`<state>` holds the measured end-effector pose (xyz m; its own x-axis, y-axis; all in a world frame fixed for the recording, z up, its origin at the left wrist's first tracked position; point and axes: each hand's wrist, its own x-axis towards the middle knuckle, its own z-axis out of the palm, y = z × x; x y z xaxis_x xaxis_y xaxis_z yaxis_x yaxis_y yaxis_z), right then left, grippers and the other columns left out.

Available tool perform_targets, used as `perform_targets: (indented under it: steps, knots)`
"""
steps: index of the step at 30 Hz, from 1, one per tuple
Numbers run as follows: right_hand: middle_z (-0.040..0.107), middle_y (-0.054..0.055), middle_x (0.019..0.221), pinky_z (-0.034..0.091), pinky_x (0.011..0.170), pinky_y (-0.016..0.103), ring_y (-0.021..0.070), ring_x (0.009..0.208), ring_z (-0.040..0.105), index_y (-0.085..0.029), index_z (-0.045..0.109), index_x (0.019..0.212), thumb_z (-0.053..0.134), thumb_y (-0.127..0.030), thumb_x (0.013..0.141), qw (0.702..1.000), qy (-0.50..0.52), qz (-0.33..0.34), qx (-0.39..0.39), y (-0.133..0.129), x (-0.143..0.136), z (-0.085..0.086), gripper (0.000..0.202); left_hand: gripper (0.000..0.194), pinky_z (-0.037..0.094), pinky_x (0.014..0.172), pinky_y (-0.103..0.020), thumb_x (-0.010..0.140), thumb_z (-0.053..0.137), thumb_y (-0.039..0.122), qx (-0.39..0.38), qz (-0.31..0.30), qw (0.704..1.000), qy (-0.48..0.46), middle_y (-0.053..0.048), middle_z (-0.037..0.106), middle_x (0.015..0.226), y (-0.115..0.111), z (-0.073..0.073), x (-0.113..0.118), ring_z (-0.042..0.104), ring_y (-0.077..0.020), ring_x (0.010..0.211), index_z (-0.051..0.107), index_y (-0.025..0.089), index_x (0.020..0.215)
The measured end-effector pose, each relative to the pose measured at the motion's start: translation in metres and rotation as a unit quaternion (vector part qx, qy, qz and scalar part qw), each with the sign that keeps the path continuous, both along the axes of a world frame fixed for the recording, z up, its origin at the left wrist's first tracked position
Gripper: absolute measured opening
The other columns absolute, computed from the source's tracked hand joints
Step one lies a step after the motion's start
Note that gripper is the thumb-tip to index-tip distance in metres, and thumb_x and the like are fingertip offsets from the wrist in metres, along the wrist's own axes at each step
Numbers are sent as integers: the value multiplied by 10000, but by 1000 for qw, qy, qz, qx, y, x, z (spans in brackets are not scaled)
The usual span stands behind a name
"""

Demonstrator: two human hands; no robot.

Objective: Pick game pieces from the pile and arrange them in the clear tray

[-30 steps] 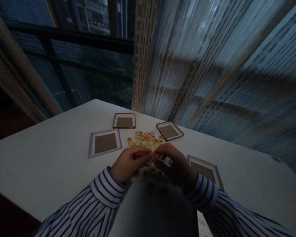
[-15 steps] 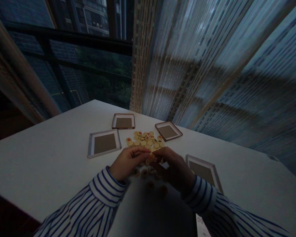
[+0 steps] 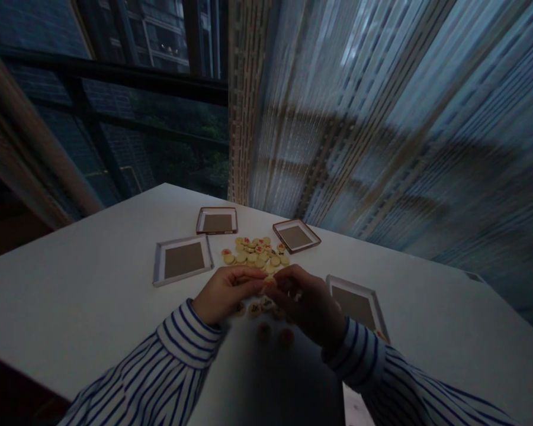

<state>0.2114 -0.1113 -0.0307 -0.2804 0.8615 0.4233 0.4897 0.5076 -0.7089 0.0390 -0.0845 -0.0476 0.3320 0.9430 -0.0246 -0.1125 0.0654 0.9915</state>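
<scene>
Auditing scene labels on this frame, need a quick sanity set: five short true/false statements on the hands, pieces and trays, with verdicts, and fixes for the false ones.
1. Both sleeves are striped. True.
2. The hands are wide apart. False: the left hand and right hand are close together, fingertips at a round piece.
3. Four shallow trays lie on the white table. True.
4. Every piece is inside a tray. False: a pale heap sits directly on the table, beyond the hands.
5. Darker-looking pieces lie on the near side of the fingertips. True.
</scene>
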Motion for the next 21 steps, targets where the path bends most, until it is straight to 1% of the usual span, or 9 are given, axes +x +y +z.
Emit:
perform_targets:
  steps: [4, 9, 11, 15, 18, 21]
  knots:
    - [551, -35, 569, 385, 442, 186, 80, 490, 506, -180, 510, 732, 583, -336, 777, 991, 79, -12, -109, -1, -4, -1, 177, 257, 475, 629, -256, 560, 734, 328, 33, 24, 998, 38, -31, 693, 661, 1, 1, 1, 592, -135, 617, 718, 150, 744]
    - [590, -20, 581, 413, 430, 186, 89, 495, 541, -180, 521, 738, 558, -366, 786, 973, 131, -6, -190, -1, -3, -1, 195, 311, 466, 556, -243, 543, 740, 385, 32, 45, 998, 39, -19, 674, 598, 0, 1, 3, 572, -124, 545, 708, 149, 742]
    - [590, -21, 597, 419, 443, 187, 87, 508, 543, -180, 516, 740, 575, -347, 770, 973, 132, 1, -190, -1, -3, 0, 179, 329, 473, 562, -247, 532, 751, 404, 29, 53, 998, 34, -22, 677, 603, -1, 1, 5, 581, -129, 552, 702, 147, 732]
    - [561, -42, 579, 400, 458, 182, 78, 505, 513, -187, 506, 744, 605, -286, 744, 988, 81, -6, -133, -7, -3, 3, 140, 339, 497, 641, -283, 535, 747, 448, 33, 68, 996, 38, -39, 699, 643, -7, 1, 12, 615, -163, 618, 709, 150, 694]
    - [547, -52, 543, 378, 444, 182, 76, 473, 497, -191, 506, 723, 573, -268, 770, 992, 43, -31, -113, -13, -1, 3, 113, 366, 498, 743, -331, 561, 726, 478, 39, 58, 997, 36, -57, 720, 724, -12, 0, 18, 641, -206, 730, 721, 149, 722]
    - [597, -25, 594, 404, 468, 189, 90, 517, 548, -186, 529, 735, 543, -292, 799, 992, 45, -50, -108, -20, 5, 2, 125, 393, 467, 849, -373, 581, 719, 467, 38, 29, 998, 31, -69, 728, 832, -18, 1, 23, 638, -237, 856, 725, 148, 811]
